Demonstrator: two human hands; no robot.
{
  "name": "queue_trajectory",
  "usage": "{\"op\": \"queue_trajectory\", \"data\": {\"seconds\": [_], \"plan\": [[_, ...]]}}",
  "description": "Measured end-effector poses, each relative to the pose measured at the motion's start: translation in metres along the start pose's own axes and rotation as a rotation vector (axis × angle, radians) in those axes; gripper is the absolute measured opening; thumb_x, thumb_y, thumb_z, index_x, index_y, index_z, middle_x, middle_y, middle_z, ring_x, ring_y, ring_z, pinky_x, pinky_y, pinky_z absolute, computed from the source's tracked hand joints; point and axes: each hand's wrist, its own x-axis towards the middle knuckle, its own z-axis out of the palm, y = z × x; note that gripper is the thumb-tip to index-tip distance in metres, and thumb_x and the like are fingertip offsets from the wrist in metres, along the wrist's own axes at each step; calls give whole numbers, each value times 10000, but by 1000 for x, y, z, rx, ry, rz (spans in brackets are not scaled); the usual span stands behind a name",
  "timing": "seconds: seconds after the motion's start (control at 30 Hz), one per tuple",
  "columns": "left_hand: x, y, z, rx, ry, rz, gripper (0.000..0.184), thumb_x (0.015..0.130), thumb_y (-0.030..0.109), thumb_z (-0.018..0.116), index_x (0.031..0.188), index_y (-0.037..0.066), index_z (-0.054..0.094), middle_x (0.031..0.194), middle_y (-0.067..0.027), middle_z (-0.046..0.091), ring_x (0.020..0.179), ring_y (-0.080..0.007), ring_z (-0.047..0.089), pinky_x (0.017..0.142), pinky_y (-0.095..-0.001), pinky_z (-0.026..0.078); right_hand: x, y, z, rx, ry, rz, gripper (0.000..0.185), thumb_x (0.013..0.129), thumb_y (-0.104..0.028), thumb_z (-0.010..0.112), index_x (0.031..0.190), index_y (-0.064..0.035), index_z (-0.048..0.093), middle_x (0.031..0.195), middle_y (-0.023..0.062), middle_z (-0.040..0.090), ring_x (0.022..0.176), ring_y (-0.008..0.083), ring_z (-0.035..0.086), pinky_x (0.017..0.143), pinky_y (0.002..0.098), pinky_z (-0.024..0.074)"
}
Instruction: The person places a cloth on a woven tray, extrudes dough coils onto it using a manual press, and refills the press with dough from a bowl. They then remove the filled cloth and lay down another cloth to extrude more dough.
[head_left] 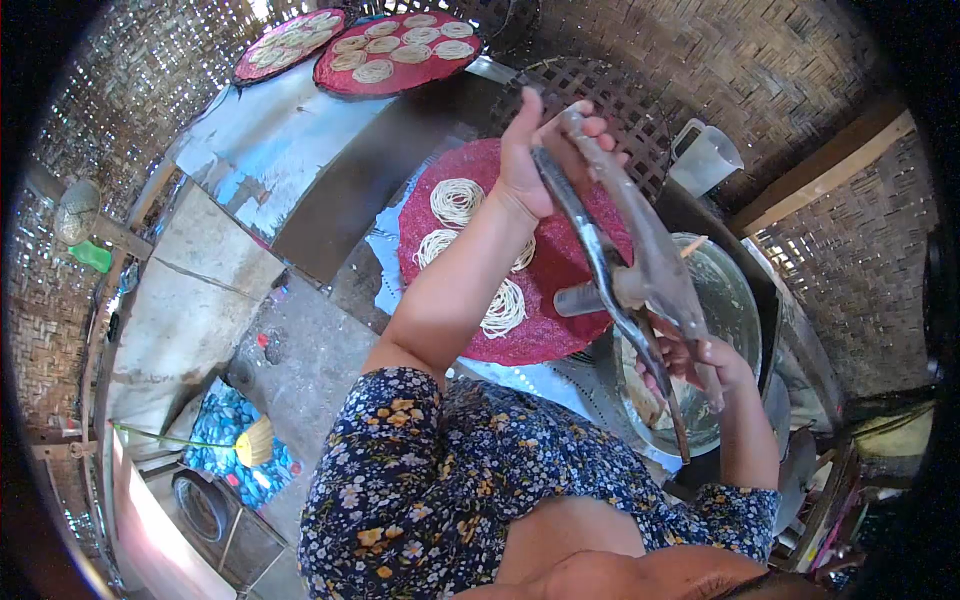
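Observation:
A two-handled noodle press (648, 235) with a short metal cylinder (580, 300) spans the space between my hands. Around its upper end is my left hand (545, 160), thumb pointing up and fingers curled over the handle. My right hand (715, 368) grips the lower end of the press. Underneath, a round red mesh tray (570, 240) carries several coiled nests of pale noodles (457, 203), partly covered by my left forearm. Below my right hand stands a large metal pot (752, 345) with pale dough (640, 390) inside, partly hidden by the press.
Two more red trays of noodle nests, one round (395, 80) and one at its left (255, 68), lie at the back. A clear plastic pitcher (708, 160) stands beyond the pot. A dark woven basket (625, 95) is behind the tray. Woven walls (740, 60) surround the space.

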Motion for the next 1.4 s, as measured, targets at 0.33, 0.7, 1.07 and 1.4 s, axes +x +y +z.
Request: {"op": "queue_trajectory", "data": {"seconds": [0.33, 0.7, 1.07, 1.4], "plan": [[-25, 0, -20, -1, 58, 113, 462, 799, 622, 450, 776, 163, 505, 666, 25, 532, 683, -170, 547, 824, -457, 426, 0, -13, 14, -205, 37, 54, 696, 633, -440, 667, 1100, 50, 505, 932, 136, 595, 818, 202, 584, 721, 310, 470], [-10, 29, 26, -6, -276, 100, 586, 761, 712, 379, 782, 151, 547, 664, -10, 563, 670, -218, 573, 884, -458, 413, -11, -38, 39, -471, 174, -68, 739, 538, -457, 740, 1061, 22, 530, 886, 69, 588, 788, 156, 549, 704, 276, 439], [-12, 23, 48, 42, -422, 119, 452, 876, 541, 374, 761, 151, 571, 667, 7, 578, 638, -166, 538, 986, -509, 282, -33, -56, 50, -660, 278, -195, 839, 537, -383, 773, 1180, 68, 478, 1041, 135, 587, 960, 177, 537, 868, 309, 397], [-38, 21, 66, 172, -287, 102, 484, 881, 560, 335, 741, 156, 562, 632, 30, 546, 587, -133, 508, 1000, -495, 281, -33, -44, 49, -710, 112, -238, 779, 560, -321, 788, 1185, 37, 491, 989, 131, 609, 902, 173, 562, 821, 310, 430]]}}
